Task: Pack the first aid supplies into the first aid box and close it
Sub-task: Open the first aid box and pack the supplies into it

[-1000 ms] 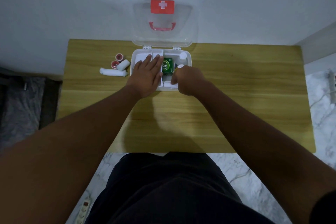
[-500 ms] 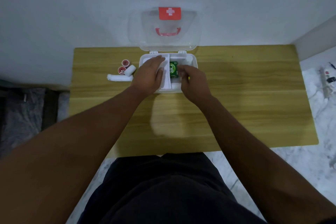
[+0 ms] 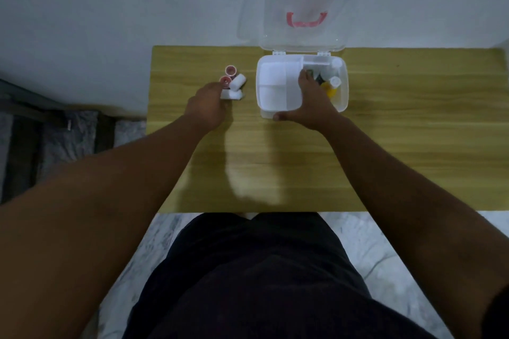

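Note:
The white first aid box [image 3: 343,102] stands open at the back of the wooden table [image 3: 385,146], its clear lid [image 3: 253,22] with a red cross leaning on the wall. A white divided tray [image 3: 272,82] fills its left half; small bottles [image 3: 334,82] stand in the right half. My right hand [image 3: 308,107] rests over the box's front, thumb on the front rim, fingers reaching inside. My left hand [image 3: 206,107] is at the loose supplies left of the box: white bandage rolls [image 3: 237,82] and two red-cored tape rolls [image 3: 230,70]. Its fingers touch the lowest white roll [image 3: 234,95].
The table's back edge meets a white wall. A dark mat [image 3: 63,140] lies on the floor to the left. My dark-clothed lap [image 3: 261,283] fills the bottom of the view, over marble floor.
My left hand left the box tray and moved left to the loose rolls. My right hand shifted onto the box's front. The green packet is now hidden under it.

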